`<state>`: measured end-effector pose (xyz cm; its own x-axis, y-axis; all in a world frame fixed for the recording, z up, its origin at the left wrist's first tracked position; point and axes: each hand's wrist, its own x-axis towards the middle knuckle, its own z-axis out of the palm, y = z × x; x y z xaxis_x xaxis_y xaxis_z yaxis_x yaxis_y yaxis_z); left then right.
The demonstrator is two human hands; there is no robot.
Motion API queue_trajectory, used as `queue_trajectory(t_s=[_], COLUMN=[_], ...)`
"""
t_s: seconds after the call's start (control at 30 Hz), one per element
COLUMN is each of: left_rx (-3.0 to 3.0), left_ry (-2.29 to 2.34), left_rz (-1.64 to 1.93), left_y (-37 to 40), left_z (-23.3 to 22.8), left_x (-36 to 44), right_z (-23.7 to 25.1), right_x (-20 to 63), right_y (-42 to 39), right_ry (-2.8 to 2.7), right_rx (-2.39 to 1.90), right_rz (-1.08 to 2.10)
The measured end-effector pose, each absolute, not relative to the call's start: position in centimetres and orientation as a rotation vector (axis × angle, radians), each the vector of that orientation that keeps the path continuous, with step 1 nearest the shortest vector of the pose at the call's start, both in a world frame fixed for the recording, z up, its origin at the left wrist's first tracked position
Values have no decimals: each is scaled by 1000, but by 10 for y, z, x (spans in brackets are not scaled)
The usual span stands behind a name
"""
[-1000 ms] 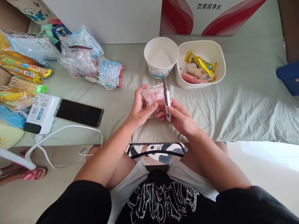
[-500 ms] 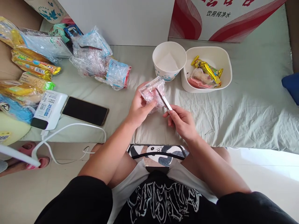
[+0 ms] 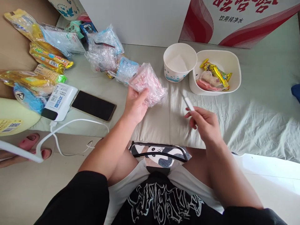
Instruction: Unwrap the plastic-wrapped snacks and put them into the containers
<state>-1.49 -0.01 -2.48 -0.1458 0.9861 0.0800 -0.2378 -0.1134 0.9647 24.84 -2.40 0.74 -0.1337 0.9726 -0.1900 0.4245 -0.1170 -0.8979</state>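
Note:
My left hand holds a clear plastic snack packet with pink contents, lifted over the green bed sheet. My right hand grips a small white-handled cutter, held apart from the packet and to its right. A white paper cup stands behind my hands. Beside the cup sits a white square bowl with gold and pink wrapped snacks inside.
A pile of clear wrappers and several yellow snack packs lie at the left. A black phone, a white power bank and its cable rest near the bed's front edge. A red-and-white carton stands behind.
My left hand has carried the packet to the left and up. My right hand has drawn the cutter away to the right, so blade and packet are apart.

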Motion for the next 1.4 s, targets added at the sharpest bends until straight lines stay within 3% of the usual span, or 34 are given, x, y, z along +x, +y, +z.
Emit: queue_trajectory(t_s=[0.13, 0.33, 0.4, 0.53, 0.7, 0.87, 1.03, 1.23, 1.4], left_rx=[1041, 1318, 1505, 1788, 1652, 1269, 1491, 1942, 1804], left_ry=[1111, 1262, 1387, 1442, 1551, 1634, 1619, 1558, 1670], left_rz=[1480, 1294, 1271, 1176, 1127, 1166, 1209, 877, 902], left_y=[-2, -16, -18, -14, -12, -8, -10, -17, -15], left_z=[-38, -35, -29, -17, -9, -17, -14, 7, 4], left_x=[6, 18, 11, 0, -3, -23, -37, -27, -29], right_z=[-5, -16, -15, -12, -10, -12, -15, -3, 7], right_x=[259, 261, 261, 252, 238, 263, 289, 270, 263], right_y=[-18, -14, -15, -19, -18, -9, -10, -26, -33], right_ry=[-1842, -1944, -1954, -2077, -2046, -1736, -1369, -2113, -2105], right_rx=[-1627, -1834, -1690, -1225, -1205, -1372, -1344, -1029, -1008], right_rz=[508, 147, 162, 482, 610, 456, 287, 340, 219])
